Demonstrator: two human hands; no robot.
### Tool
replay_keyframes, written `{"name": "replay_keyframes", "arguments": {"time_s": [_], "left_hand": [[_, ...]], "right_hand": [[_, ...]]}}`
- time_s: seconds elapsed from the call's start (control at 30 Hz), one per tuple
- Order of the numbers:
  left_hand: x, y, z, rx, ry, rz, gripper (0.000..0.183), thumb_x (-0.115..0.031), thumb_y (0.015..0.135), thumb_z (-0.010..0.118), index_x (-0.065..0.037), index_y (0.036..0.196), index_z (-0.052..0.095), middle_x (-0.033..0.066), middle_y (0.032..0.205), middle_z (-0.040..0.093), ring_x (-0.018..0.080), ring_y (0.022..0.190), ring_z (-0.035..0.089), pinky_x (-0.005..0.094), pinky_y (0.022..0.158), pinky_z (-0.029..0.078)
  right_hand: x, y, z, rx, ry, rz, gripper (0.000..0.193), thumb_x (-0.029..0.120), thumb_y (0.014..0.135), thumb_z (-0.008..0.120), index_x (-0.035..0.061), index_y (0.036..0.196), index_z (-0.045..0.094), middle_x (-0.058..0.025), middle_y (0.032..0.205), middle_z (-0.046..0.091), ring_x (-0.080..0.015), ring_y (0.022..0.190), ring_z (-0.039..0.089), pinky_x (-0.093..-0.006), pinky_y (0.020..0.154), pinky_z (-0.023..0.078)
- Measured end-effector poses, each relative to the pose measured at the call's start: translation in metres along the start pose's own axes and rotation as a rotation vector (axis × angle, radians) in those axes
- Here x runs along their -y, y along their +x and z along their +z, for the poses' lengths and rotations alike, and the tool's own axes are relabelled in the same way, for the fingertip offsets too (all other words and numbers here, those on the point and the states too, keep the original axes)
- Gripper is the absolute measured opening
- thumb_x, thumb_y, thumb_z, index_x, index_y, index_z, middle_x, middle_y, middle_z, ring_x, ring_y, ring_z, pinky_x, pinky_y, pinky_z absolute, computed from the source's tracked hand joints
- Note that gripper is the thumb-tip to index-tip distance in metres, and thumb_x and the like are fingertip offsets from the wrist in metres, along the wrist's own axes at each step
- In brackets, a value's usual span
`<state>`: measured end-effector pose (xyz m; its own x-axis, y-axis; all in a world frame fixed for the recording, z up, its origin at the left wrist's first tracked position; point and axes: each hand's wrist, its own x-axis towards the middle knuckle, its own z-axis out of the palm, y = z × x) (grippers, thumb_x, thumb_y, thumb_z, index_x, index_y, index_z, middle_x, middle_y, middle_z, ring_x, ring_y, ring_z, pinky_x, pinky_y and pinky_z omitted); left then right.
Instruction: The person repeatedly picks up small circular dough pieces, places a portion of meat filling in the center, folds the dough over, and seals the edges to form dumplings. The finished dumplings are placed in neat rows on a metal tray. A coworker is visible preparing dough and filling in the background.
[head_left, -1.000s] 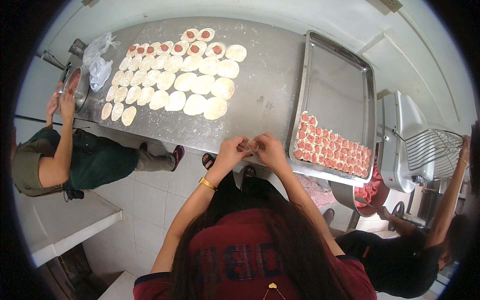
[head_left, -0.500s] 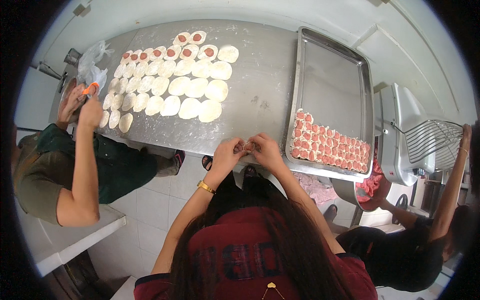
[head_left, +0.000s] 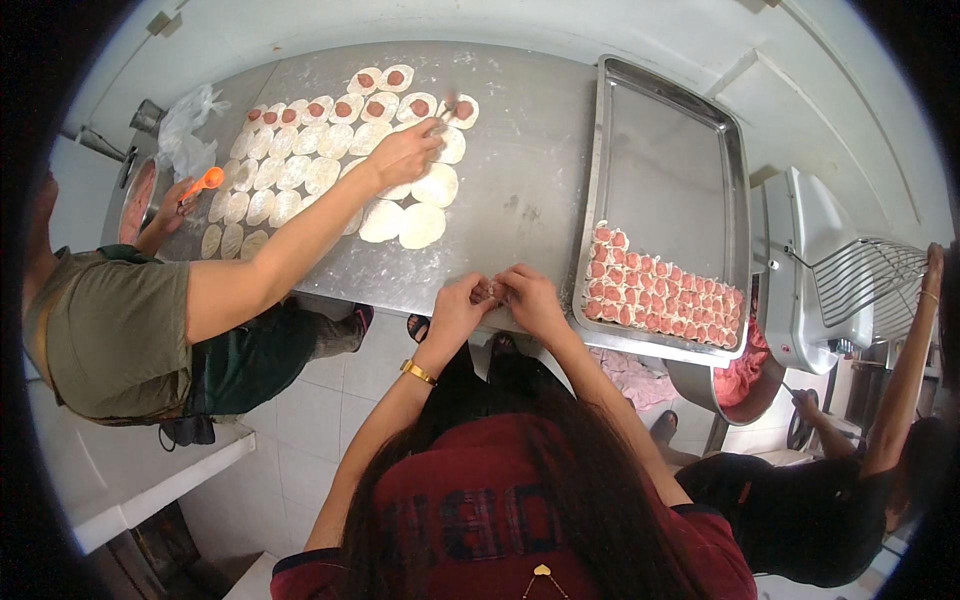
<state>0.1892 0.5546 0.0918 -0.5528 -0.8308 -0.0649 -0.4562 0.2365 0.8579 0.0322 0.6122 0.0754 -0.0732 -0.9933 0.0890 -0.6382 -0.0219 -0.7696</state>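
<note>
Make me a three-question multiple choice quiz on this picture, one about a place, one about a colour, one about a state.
1. The filled dumplings lie in the steel tray's
A near end
B far end
C middle

2. The scoop in the co-worker's hand is
A blue
B orange
C white

3. The left hand and right hand are
A apart
B flat on the table
C pinched together on a dumpling

Answers: 1 A, rows fill the near end. 2 B, it shows bright orange. 3 C, fingertips meet on it.
</note>
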Motion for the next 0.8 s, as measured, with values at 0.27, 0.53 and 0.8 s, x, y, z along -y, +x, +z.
{"name": "replay_keyframes", "arguments": {"time_s": [0.27,0.53,0.8], "left_hand": [[0.003,0.004,-0.001,-0.016,-0.086,-0.058,0.021,-0.009,0.075,0.071,0.000,0.091,0.062,0.0125,0.077,0.067,0.0193,0.072,0.066,0.0288,0.065,0.051],[0.005,0.015,-0.005,0.025,-0.041,-0.065,0.024,-0.005,0.073,0.071,-0.001,0.095,0.063,0.0123,0.082,0.067,0.0217,0.075,0.067,0.0310,0.067,0.052],[0.006,0.014,-0.006,0.008,0.004,0.096,0.030,0.000,0.071,0.069,0.000,0.101,0.060,0.0154,0.090,0.066,0.0262,0.081,0.066,0.0327,0.072,0.053]], "right_hand": [[0.013,-0.001,-0.006,-0.131,-0.002,0.055,0.035,-0.005,0.066,0.059,0.0028,0.100,0.061,-0.0146,0.094,0.058,-0.0352,0.087,0.059,-0.0391,0.074,0.049],[0.010,0.013,-0.003,-0.088,0.138,0.020,0.020,0.002,0.073,0.060,0.0022,0.092,0.061,-0.0166,0.093,0.058,-0.0374,0.087,0.058,-0.0425,0.074,0.047],[0.017,0.009,-0.007,-0.079,0.020,0.008,0.025,0.000,0.071,0.061,0.0041,0.095,0.062,-0.0146,0.090,0.057,-0.0359,0.085,0.058,-0.0411,0.074,0.048]]}}
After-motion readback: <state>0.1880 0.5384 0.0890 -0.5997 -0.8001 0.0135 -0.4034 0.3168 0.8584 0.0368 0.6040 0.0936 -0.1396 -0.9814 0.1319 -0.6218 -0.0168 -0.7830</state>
